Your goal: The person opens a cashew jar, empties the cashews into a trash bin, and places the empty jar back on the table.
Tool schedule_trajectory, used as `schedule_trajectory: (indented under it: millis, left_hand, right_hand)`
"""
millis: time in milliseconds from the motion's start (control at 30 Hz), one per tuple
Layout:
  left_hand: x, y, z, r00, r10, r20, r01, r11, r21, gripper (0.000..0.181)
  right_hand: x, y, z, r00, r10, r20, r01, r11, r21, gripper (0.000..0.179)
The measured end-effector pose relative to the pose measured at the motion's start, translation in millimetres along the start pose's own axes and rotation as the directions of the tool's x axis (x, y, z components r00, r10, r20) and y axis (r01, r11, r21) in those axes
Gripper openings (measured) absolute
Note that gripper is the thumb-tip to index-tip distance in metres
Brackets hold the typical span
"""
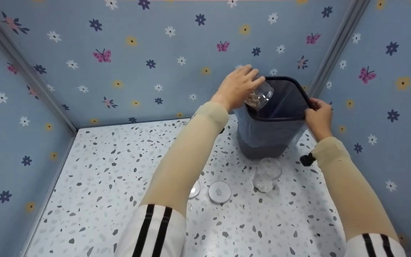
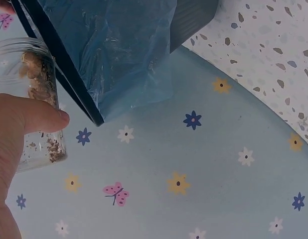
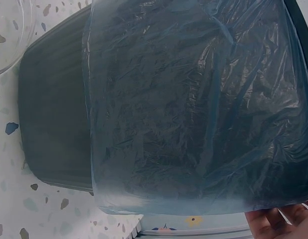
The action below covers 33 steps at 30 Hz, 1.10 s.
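A clear jar (image 1: 260, 96) with brown bits inside is gripped by my left hand (image 1: 237, 87), tipped over the rim of a dark grey trash bin (image 1: 257, 151). In the left wrist view, the brown pieces lie along one wall of the jar (image 2: 42, 99), and my thumb presses its side. A thin blue bag (image 3: 159, 109) lines the bin and hangs over its outside. My right hand (image 1: 319, 117) holds the bin's black rim at the right; in the right wrist view only some of its fingers (image 3: 281, 221) show.
On the speckled white surface, a clear empty-looking jar (image 1: 268, 175) stands in front of the bin. Left of it lies a round white lid (image 1: 220, 192), with another round lid (image 1: 194, 189) partly behind my left arm. Flower-patterned blue walls (image 1: 191, 46) enclose the space.
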<state>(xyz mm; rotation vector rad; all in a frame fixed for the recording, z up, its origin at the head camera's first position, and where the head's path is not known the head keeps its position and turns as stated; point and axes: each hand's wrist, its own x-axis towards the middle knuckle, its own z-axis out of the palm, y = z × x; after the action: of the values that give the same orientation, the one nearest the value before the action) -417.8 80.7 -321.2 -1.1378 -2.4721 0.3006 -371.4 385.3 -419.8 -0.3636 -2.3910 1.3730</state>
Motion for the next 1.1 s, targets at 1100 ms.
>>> schedule_trajectory:
  millis: [1100]
  left_hand:
    - [6.3, 6.1, -2.7, 0.990, 0.135, 0.037, -0.140, 0.965, 0.223, 0.073]
  right_hand:
    - [-2.6, -2.5, -2.1, 1.000, 0.002, 0.018, -0.002, 1.000, 0.002, 0.054]
